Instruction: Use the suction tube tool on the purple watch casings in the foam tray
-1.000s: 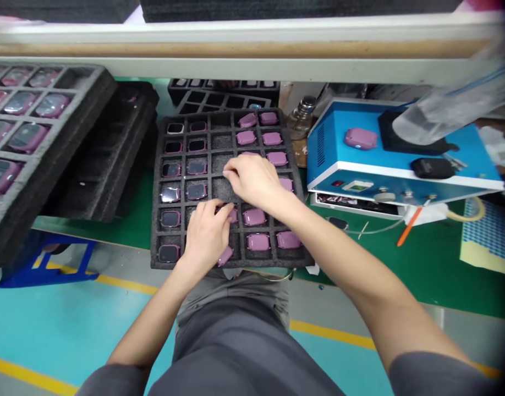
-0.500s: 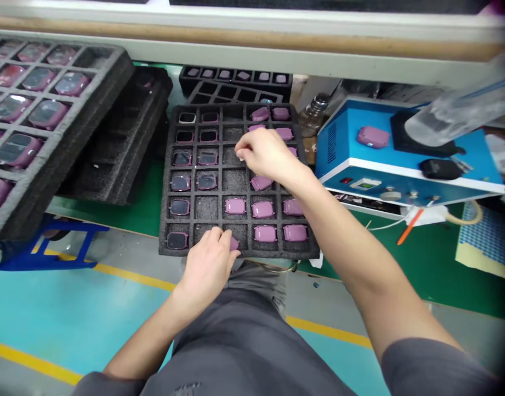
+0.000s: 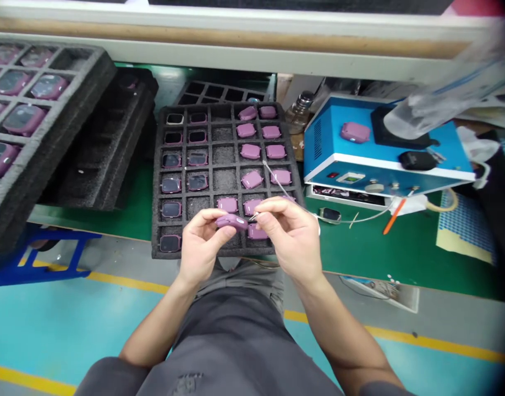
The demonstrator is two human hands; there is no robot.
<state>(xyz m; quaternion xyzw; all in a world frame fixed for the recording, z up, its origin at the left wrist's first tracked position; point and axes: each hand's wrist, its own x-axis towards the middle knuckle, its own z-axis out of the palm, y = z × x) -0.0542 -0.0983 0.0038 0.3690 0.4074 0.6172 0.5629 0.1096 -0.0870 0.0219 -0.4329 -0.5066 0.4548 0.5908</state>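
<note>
My left hand point(image 3: 203, 242) pinches a purple watch case point(image 3: 231, 221) tilted on its edge, between thumb and fingers. Close by at its right end, my right hand point(image 3: 296, 236) is closed on a thin metal-tipped tool point(image 3: 253, 216), mostly hidden by the fingers. A thin white tube point(image 3: 279, 184) shows above the right hand and runs on toward the blue machine; whether it joins the tool I cannot tell. Beneath both hands lies a black foam tray point(image 3: 157, 214). Dark-screened watches point(image 3: 171, 186) fill its left columns, and purple cases point(image 3: 251, 151) lie in the right ones.
A blue machine point(image 3: 347, 165) stands at right, with a purple case point(image 3: 355, 132) and a plastic bag on top. Near it lie a watch point(image 3: 330, 215) and an orange stick point(image 3: 394, 216). Raised foam trays point(image 3: 71, 121) stand at left. A glass bottle point(image 3: 301, 110) stands behind.
My left hand has lifted a purple case from the tray's front row. My right hand has come back from the tray's middle to meet it, now holding the thin tool.
</note>
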